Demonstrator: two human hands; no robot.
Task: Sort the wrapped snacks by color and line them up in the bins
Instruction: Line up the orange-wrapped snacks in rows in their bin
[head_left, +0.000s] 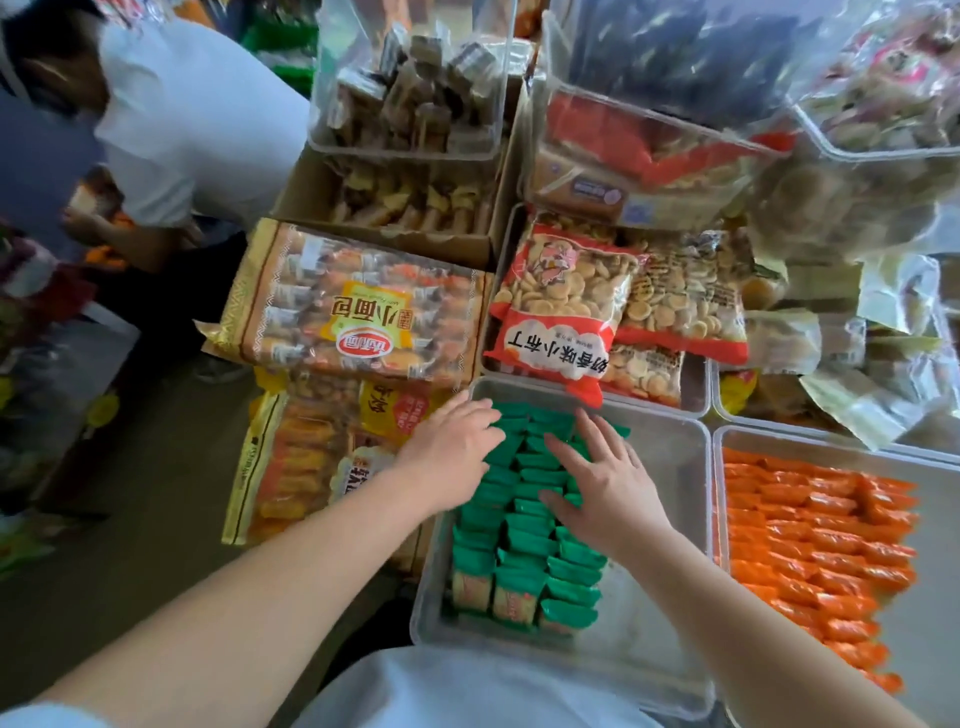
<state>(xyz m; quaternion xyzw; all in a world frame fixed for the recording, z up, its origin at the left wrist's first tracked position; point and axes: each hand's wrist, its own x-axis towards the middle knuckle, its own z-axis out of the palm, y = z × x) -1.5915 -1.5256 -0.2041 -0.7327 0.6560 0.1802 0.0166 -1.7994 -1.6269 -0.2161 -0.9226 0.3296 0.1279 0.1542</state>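
1. Overhead, the head view shows green snacks (524, 525) lined up in rows inside a clear bin (670, 467), with orange snacks (810, 540) filling the bin (935, 499) beside it.
2. Left hand (449, 449) and right hand (605, 491) lie flat, fingers spread, on the green rows, gripping nothing.

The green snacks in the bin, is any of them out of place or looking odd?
Mostly tidy rows of green snacks in the clear bin. At the near end, two or three packets show a beige printed face instead of green, so they stand out.

snacks (524, 530) in left bin (670, 467), hands (452, 447) atop
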